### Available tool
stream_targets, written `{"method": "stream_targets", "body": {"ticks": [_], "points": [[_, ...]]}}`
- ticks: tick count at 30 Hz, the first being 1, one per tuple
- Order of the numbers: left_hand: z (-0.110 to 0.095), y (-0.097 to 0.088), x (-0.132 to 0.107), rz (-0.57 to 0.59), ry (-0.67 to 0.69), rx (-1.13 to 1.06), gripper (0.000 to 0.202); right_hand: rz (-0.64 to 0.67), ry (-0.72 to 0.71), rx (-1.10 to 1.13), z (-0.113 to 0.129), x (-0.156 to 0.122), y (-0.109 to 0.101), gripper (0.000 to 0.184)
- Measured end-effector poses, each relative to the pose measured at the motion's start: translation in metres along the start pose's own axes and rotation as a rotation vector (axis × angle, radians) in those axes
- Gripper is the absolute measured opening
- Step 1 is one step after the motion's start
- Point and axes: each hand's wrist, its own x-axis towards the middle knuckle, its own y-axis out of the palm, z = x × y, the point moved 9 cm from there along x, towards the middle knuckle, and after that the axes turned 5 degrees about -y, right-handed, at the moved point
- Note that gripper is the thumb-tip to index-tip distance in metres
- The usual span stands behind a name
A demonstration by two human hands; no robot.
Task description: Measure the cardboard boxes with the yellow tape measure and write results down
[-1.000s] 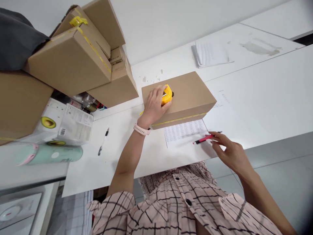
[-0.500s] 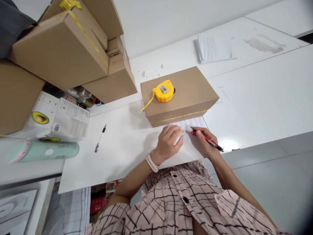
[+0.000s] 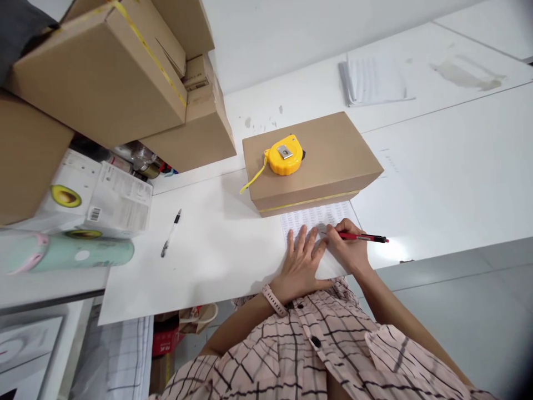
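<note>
My left hand (image 3: 303, 264) lies flat with fingers spread on a printed sheet of paper (image 3: 296, 219) at the table's front edge. In my right hand (image 3: 348, 249) is a red and black pen (image 3: 366, 237), gripped between thumb and fingers, its tip at the paper beside my left fingertips. Just beyond the hands rests a closed cardboard box (image 3: 325, 150), which covers the far part of the sheet. A yellow tape measure (image 3: 285, 154) with a wrist strap sits on top of the box.
A clear pen with a black grip (image 3: 170, 233) lies on the white table (image 3: 208, 239). To the left are stacked cardboard boxes (image 3: 100, 72), a white avocado-printed carton (image 3: 120, 194) and a mint green bottle (image 3: 91, 253). A pile of papers (image 3: 375, 80) lies at the back.
My left hand has gone from curled fingers to flat and spread, and moved down and right. The pen in my right hand has swung closer to level.
</note>
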Motion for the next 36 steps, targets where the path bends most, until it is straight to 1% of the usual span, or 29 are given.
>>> {"method": "stream_targets", "body": {"ticks": [9, 21, 36], "points": [[-0.0013, 0.0027, -0.0035, -0.038, 0.003, -0.004, 0.093, -0.013, 0.022, -0.097, 0.0009, -0.0008, -0.0014, 0.034], [-0.0011, 0.0042, -0.0018, -0.026, -0.005, -0.044, 0.093, -0.004, 0.021, -0.156, 0.0009, 0.0001, 0.0009, 0.034], [-0.0007, 0.0035, -0.0027, -0.045, 0.000, -0.051, 0.093, -0.002, 0.014, -0.124, 0.0015, 0.0000, 0.0003, 0.033]]}}
